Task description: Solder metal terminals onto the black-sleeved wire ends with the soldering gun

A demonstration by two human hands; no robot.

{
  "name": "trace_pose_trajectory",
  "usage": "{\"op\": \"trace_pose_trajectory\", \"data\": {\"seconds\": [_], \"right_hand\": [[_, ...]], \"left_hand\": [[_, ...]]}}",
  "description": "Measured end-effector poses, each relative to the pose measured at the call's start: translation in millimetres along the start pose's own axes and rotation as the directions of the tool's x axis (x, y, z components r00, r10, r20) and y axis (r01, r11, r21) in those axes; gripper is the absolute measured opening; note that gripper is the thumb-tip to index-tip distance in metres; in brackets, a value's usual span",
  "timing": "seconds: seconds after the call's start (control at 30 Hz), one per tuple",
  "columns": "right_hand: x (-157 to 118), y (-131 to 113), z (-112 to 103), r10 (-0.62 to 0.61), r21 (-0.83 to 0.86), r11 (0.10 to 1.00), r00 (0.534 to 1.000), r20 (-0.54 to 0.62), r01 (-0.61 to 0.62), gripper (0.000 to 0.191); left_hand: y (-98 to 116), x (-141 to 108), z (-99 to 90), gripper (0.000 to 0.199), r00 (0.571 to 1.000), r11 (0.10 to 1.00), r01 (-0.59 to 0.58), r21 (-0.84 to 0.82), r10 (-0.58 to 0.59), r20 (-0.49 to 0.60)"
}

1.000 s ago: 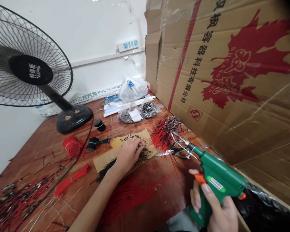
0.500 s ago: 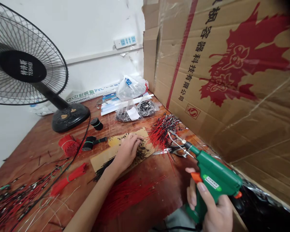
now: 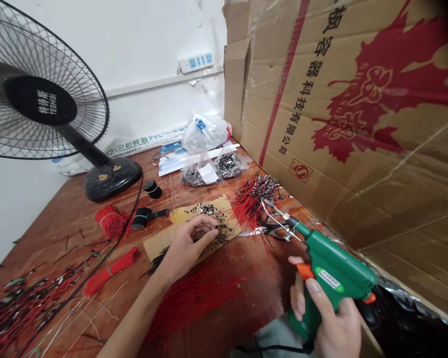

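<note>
My right hand [image 3: 330, 318] is wrapped round the handle of a green soldering gun [image 3: 339, 266], a finger near its orange trigger. The gun's metal tip points up and left, beside a heap of red wires with dark ends [image 3: 252, 199]. Over a piece of cardboard [image 3: 157, 243] strewn with small black parts [image 3: 224, 228], my left hand [image 3: 194, 241] has its thumb and fingertips pinched together. A tiny dark piece shows at those fingertips. Black wires [image 3: 159, 259] lie on the cardboard's left part, partly behind my left wrist.
Scissors [image 3: 252, 232] lie beside the heap. Loose red wires [image 3: 197, 303] spread in front. Bundled red wires [image 3: 110, 271], black bundles [image 3: 152, 189] and a fan [image 3: 114, 179] stand left. Plastic bags [image 3: 199, 171] lie behind; a large carton [image 3: 321, 189] walls the right.
My left hand has turned and lifted slightly from the black parts, its thumb and fingertips now visible in a pinch. My right hand still holds the gun. The view has shifted slightly.
</note>
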State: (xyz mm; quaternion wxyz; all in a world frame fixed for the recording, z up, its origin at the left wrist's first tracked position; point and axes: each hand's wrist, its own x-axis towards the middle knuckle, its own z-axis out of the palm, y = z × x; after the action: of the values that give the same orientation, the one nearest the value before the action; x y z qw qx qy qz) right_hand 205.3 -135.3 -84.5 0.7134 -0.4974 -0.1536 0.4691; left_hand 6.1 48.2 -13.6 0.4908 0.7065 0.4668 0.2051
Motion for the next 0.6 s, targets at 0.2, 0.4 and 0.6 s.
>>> {"op": "trace_pose_trajectory", "data": {"seconds": [0.2,0.4,0.6], "right_hand": [[-0.1,-1.4,1.0,-0.016,-0.024,1.000,1.000,-0.002,0.016,0.039],[-0.2,-2.9,1.1,-0.009,-0.018,1.000,1.000,0.011,0.009,0.036],[-1.4,-5.3,2.1,-0.020,-0.029,0.999,1.000,-0.007,0.019,0.036]], "left_hand": [[-13.4,-2.1,5.5,0.008,0.988,0.949,-0.091,0.301,0.123,-0.089],[-27.9,-5.6,2.6,0.005,0.954,0.753,-0.242,0.612,0.298,0.011],[-16.1,-10.2,-2.2,0.007,0.972,0.697,-0.211,0.685,0.223,0.072]]}}
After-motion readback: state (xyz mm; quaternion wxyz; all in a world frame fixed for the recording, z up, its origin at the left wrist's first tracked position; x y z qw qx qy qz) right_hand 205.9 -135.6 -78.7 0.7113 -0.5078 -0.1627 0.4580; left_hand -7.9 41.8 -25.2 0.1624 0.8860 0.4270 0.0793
